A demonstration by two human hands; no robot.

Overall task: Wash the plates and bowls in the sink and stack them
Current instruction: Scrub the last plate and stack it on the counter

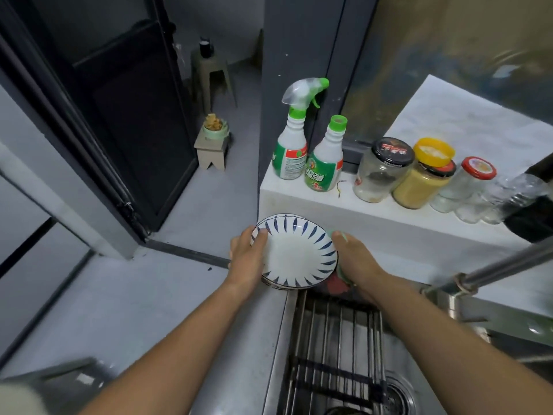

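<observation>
A white plate with blue stripe marks (pixel 299 253) tops a small stack of like plates at the sink's far left corner. My left hand (pixel 247 259) grips the stack's left rim, thumb over the top plate. On the right rim my right hand (pixel 354 259) holds the stack, with something green (pixel 330 233) showing at the fingertips. The steel sink (pixel 419 381) lies below right, a wire rack (pixel 335 339) laid across it.
Two green and white cleaner bottles (pixel 308 145) and several jars (pixel 419 178) stand on the white ledge (pixel 323 202) behind the plates. A metal faucet pipe (pixel 493 268) crosses at the right. The drain (pixel 398 396) sits low in the sink. Grey floor lies left.
</observation>
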